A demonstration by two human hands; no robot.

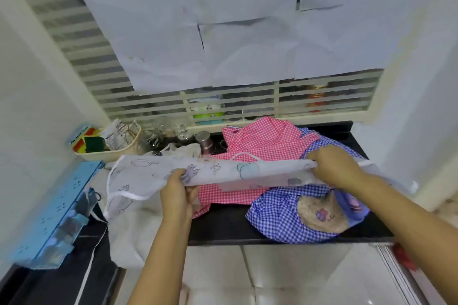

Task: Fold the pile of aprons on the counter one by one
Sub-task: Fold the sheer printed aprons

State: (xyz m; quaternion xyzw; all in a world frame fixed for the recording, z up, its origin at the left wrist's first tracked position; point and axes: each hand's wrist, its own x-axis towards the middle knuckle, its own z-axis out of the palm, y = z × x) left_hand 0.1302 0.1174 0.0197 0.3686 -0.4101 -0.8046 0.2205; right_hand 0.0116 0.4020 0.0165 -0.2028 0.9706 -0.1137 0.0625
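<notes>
White apron (223, 171) stretched over black desk (223, 225), left hand (177, 189) grip clamped on it at 8, right hand (332, 168) grip clamped at 3; pink apron (262, 141) heaped at 12, blue apron (285, 218) at 4 reaching front edge.

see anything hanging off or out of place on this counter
Yes: a white strap trails over the front edge of the black counter at left, and the blue checked apron bulges slightly past it. Nothing looks spilled.
</notes>
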